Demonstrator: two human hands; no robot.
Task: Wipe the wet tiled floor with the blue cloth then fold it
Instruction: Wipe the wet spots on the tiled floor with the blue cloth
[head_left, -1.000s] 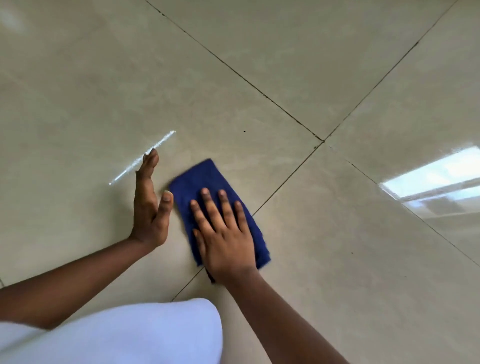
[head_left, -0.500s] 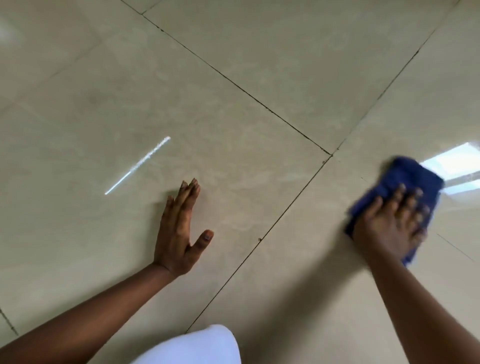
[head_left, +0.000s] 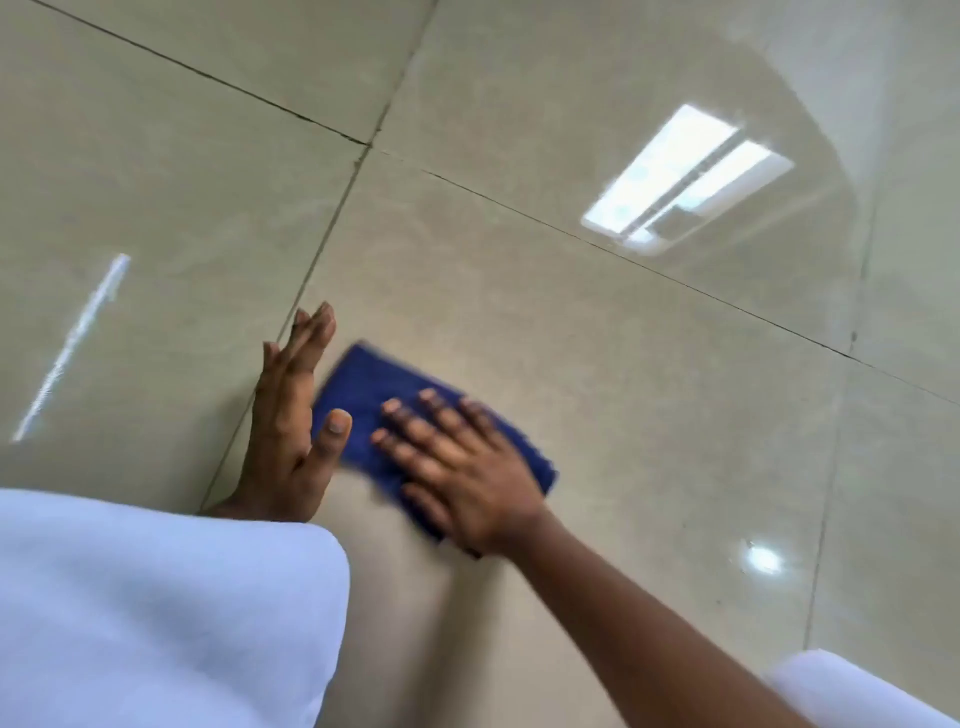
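From the head view, the blue cloth (head_left: 387, 410) is seen lying flat on the glossy beige tiled floor (head_left: 571, 364), in a folded, roughly rectangular shape, just right of a dark grout line (head_left: 322, 244). It is pinned down by the right hand (head_left: 462, 478), which is laid palm-down across its near half, fingers (head_left: 415, 431) spread and stretched out flat, not curled round the fabric (the outline is smeared by motion blur). The far end of the cloth is left uncovered.

The left hand (head_left: 296, 421) is planted beside it, open, set on its edge against the tile with fingers extended and close together; the thumb (head_left: 332, 436) is pushed out toward the cloth and overlaps its left border. Whether thumb and cloth actually touch cannot be told.

A white garment (head_left: 156, 613) is draped across the lower left, hiding the left wrist. A bright window reflection (head_left: 685, 176) is caught on the tile at upper right, and a thin streak of light (head_left: 72, 348) at far left.
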